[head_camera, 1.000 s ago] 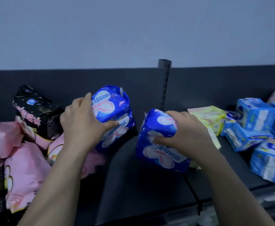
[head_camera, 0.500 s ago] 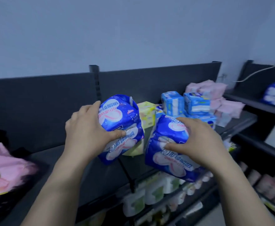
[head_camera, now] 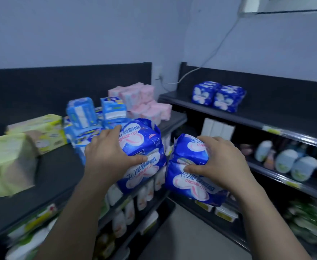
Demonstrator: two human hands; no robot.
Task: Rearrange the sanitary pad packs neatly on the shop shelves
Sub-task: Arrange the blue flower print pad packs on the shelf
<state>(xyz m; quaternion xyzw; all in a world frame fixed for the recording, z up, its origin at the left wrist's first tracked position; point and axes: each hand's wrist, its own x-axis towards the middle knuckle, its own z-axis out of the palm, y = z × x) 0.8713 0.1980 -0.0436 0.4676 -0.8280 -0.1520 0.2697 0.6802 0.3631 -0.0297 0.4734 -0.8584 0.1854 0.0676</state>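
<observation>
While the left hand [head_camera: 105, 156] curls round one dark-blue pack [head_camera: 140, 141] and the right hand [head_camera: 221, 162] grips a second dark-blue pack [head_camera: 189, 186], both off any shelf, two matching packs [head_camera: 217, 96] stand on the right-hand shelf [head_camera: 266, 119], so placing seems unfinished.

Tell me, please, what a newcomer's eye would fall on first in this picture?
At the centre, the left hand and the right hand each grip dark blue pad packs, the left bundle beside the right bundle, held in front of the shelves. Matching blue packs sit on the right top shelf, and pink packs are piled at the far end of the left shelf.
</observation>
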